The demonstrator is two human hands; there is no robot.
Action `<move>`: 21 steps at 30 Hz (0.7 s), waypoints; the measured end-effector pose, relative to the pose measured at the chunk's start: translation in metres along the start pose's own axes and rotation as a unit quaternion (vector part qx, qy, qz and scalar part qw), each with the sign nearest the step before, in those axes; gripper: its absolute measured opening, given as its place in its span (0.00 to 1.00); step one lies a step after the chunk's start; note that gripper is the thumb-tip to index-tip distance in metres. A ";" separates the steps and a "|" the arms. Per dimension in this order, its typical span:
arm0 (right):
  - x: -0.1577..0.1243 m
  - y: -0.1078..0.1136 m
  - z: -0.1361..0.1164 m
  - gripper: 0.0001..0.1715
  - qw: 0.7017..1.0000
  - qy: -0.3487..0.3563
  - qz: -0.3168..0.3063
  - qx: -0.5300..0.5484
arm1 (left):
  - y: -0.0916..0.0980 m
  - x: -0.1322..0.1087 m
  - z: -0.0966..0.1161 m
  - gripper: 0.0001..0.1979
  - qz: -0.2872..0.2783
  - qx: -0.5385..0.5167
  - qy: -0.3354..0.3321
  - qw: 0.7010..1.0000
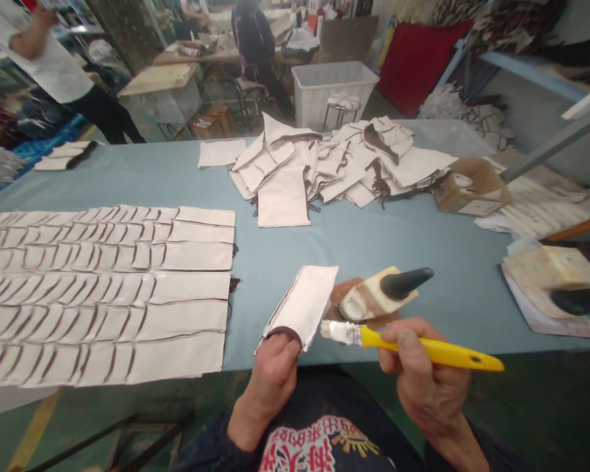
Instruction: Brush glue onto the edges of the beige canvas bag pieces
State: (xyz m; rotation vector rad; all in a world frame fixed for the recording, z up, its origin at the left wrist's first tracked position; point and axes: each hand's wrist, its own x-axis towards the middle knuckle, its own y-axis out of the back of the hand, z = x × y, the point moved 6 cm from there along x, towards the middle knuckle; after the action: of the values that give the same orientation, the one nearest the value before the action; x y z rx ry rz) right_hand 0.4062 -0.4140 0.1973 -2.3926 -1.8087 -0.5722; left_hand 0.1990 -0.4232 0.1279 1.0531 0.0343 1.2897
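Observation:
My left hand (274, 377) is closed on the near end of a cream fabric pouch (309, 295) with a brown-bound opening. Some of its fingertips are hidden inside that opening. My right hand (425, 377) grips a paintbrush (452, 354) by its yellow handle. White paste coats the bristles, which point left and sit close beside the pouch's right edge; I cannot tell whether they touch. Just beyond the brush, a cut-open container (373, 295) with white paste at its mouth lies on a brown piece, a black tapered part sticking out to the right.
Overlapping rows of cream pieces (187, 295) with brown edges cover the table's left side. A loose heap of similar pieces (282, 196) lies at the back, beside a cardboard box (472, 187). A stained block (553, 272) sits at right. Other people stand beyond the table (177, 177).

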 end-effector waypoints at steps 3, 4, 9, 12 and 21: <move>0.010 -0.002 -0.003 0.12 0.996 0.047 -0.018 -0.073 | -0.007 0.000 0.003 0.16 -0.007 0.037 -0.024 0.999; 0.011 -0.006 -0.004 0.12 0.991 0.073 -0.032 -0.104 | -0.009 0.000 0.003 0.16 -0.009 0.041 -0.028 0.999; 0.001 -0.033 -0.019 0.13 0.965 0.164 -0.116 -0.169 | -0.016 -0.003 0.002 0.16 -0.013 0.054 -0.016 0.998; -0.007 -0.038 -0.028 0.14 0.966 0.167 -0.141 -0.140 | -0.017 -0.006 0.001 0.16 -0.010 0.060 -0.010 0.998; -0.008 -0.030 -0.018 0.11 0.966 0.179 -0.118 -0.145 | -0.016 -0.007 0.003 0.16 -0.004 0.053 0.007 0.999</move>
State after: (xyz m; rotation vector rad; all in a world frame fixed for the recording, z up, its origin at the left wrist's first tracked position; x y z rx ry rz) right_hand 0.3720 -0.4175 0.2066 -2.0526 -1.9601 -1.2849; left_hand 0.2104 -0.4285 0.1153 1.1346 0.1183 1.2997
